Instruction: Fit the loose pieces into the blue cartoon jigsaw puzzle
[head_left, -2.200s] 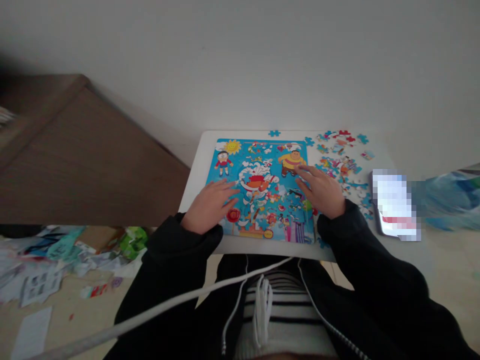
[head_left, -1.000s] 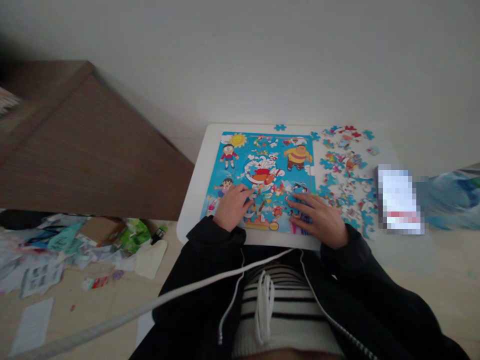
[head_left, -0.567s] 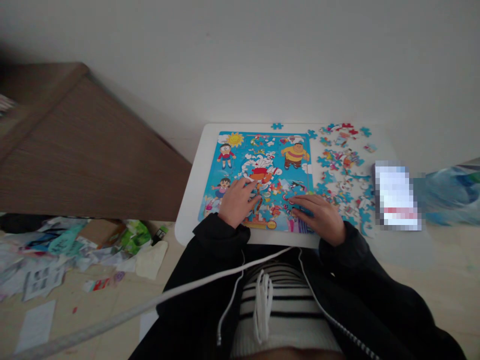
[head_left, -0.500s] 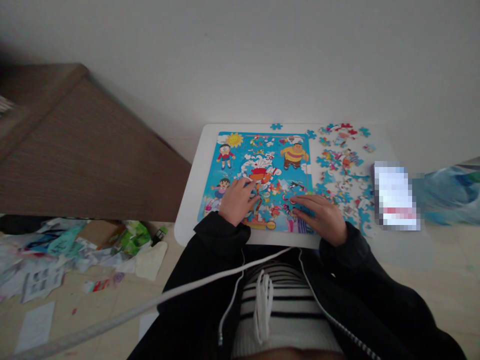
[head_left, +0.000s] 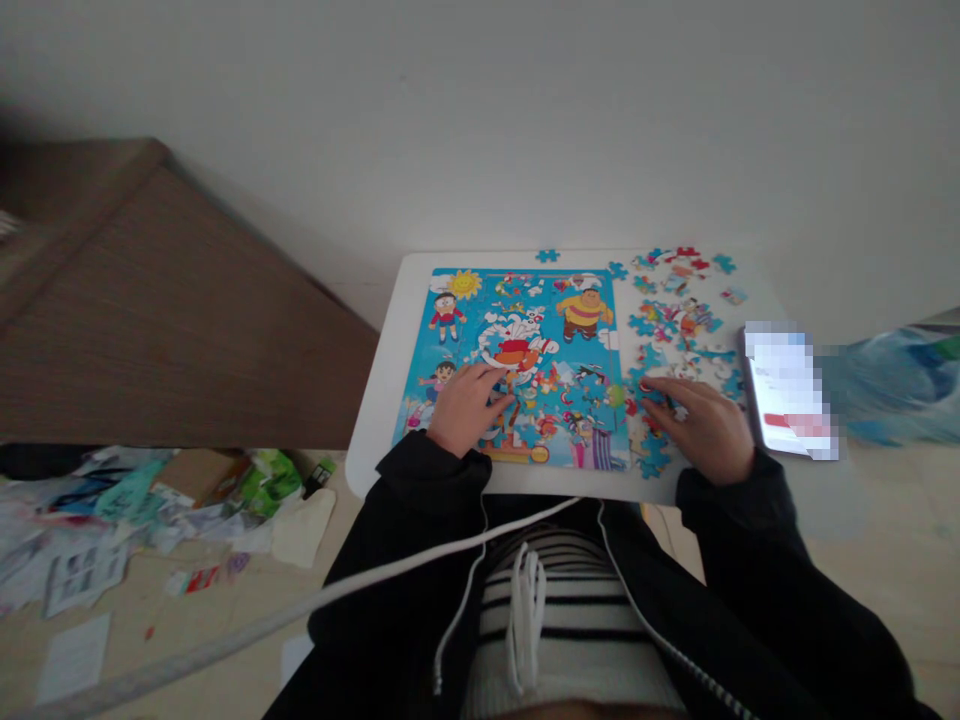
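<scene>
Our reading is that this is the searching step, with the picture partly filled and a hand out among the spares. The left hand lies palm down on the puzzle, near its near-left corner. Its fingers are loosely stretched toward the middle figure and grip nothing, so it seems to steady the board.

The right hand rests flat on the loose pieces toward the near-right part of the table, just beside the puzzle's right edge. Its fingers are extended and point toward that edge, and we see nothing pinched between them. The puzzle itself fills the left and middle of the table, from the far edge almost to the near one.

As we judge it, the next move calls for singling out one piece from the scatter under those fingertips and turning it to match a gap. White gaps show around the central figure and along the lower right of the picture.

Much is hard to make out:
- The pieces are too small for us to read their shapes.
- The right palm covers several of them.
- The left palm hides part of the picture.
- A blurred-out rectangle lies at the right edge, touching or just beside the right hand — we cannot tell which.
- One lone piece sits at the far edge.
</scene>
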